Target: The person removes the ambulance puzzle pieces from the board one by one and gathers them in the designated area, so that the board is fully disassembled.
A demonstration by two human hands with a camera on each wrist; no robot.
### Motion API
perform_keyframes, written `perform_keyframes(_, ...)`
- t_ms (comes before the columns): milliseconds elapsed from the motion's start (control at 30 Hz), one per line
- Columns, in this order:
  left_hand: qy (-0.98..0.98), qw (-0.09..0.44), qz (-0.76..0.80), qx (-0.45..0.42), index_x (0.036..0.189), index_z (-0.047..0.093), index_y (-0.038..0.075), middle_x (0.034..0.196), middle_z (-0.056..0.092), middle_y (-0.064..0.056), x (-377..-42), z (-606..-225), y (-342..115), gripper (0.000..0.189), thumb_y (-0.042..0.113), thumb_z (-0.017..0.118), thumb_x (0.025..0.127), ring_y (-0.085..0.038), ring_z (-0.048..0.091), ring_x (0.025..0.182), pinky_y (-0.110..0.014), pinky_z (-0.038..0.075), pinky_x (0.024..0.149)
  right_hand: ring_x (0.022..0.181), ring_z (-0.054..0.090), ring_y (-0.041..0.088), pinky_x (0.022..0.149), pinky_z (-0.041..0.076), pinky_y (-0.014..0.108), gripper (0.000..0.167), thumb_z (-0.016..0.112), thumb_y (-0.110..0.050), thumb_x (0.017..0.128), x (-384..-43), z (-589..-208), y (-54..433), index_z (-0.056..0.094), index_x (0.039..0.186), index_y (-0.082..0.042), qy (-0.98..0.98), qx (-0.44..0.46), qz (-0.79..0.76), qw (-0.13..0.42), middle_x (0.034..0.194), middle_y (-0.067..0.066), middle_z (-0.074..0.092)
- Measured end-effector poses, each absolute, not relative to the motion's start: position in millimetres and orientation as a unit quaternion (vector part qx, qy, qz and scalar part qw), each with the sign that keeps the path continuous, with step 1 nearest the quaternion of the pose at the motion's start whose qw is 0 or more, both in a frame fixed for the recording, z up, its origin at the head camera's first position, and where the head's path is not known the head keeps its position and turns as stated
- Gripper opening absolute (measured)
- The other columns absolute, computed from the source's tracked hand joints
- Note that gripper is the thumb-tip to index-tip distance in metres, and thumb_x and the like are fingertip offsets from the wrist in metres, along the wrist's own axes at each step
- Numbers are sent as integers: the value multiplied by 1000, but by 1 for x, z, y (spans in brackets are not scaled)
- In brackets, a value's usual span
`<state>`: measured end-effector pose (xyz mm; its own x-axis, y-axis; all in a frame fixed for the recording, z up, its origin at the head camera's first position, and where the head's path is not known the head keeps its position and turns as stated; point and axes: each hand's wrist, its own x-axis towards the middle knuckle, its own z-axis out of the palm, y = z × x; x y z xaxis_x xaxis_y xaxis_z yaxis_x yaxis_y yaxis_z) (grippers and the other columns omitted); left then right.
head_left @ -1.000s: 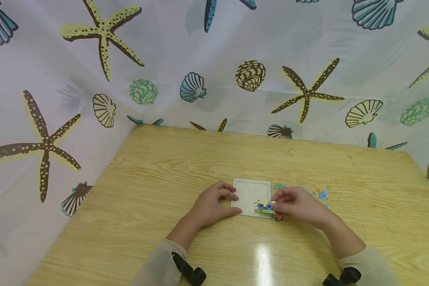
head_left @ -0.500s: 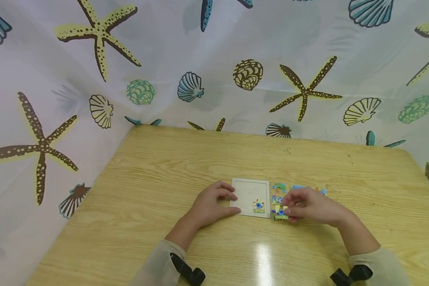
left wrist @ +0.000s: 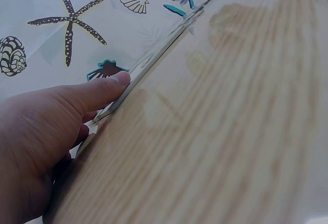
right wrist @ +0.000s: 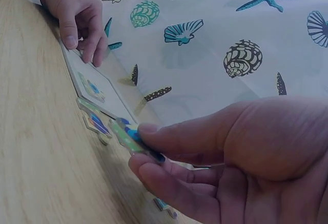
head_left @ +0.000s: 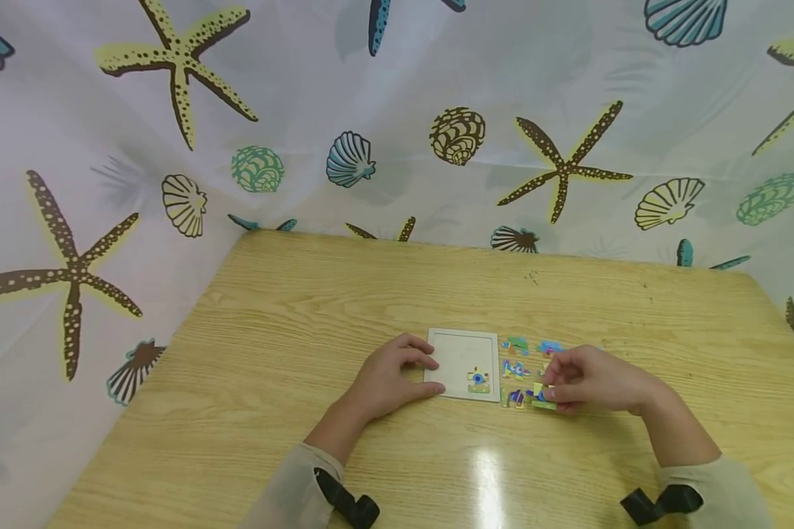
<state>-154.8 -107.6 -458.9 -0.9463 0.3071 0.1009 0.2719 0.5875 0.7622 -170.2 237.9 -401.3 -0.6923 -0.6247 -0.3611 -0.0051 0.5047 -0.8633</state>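
A square white puzzle tray (head_left: 453, 353) lies flat on the table, with one printed puzzle piece (head_left: 479, 379) in its lower right corner. My left hand (head_left: 390, 378) rests at the tray's left edge, fingers loosely bent over it and the thumb along the near side. Right of the tray, my right hand (head_left: 592, 382) pinches another puzzle piece (right wrist: 125, 137) between thumb and fingertips. That piece has a green strip along one edge and blue and yellow print. In the right wrist view it is held tilted above the table.
Several loose puzzle pieces (head_left: 516, 369) lie just right of the tray, some partly hidden behind my right hand. The wood-grain table (head_left: 344, 294) meets a pale curtain (head_left: 397, 95) printed with shells and starfish at its back and left.
My right hand has carried the pinched puzzle piece from over the tray to the right, uncovering loose pieces beside it. One piece shows in the tray's corner. My left hand stays at the tray.
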Motion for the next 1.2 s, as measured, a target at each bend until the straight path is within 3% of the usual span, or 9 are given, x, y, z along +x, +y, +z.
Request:
perform_keyframes(467, 889, 22, 427, 160, 95, 78, 19, 118, 64, 7, -154, -458, -107, 27, 31, 89, 74, -17, 60, 116, -39, 49, 100, 72, 66, 18, 66, 60, 32, 19, 70, -12, 93, -168, -397, 242, 62, 97, 4, 820, -179, -420, 345, 80, 8, 66)
perform_keyframes(900, 892, 22, 422, 160, 96, 77, 21, 119, 63, 9, -155, -458, -108, 28, 33, 89, 74, -16, 60, 116, -38, 49, 100, 62, 64, 15, 59, 55, 31, 19, 80, -16, 84, -160, -397, 235, 67, 84, -3, 897, -138, -332, 259, 72, 4, 68)
perform_keyframes(1200, 891, 28, 425, 158, 96, 77, 21, 120, 63, 8, -154, -457, -106, 27, 34, 88, 75, -17, 59, 118, -39, 49, 102, 64, 62, 16, 61, 52, 30, 17, 75, -19, 89, -160, -395, 238, 67, 84, -5, 892, -143, -324, 281, 72, 4, 68)
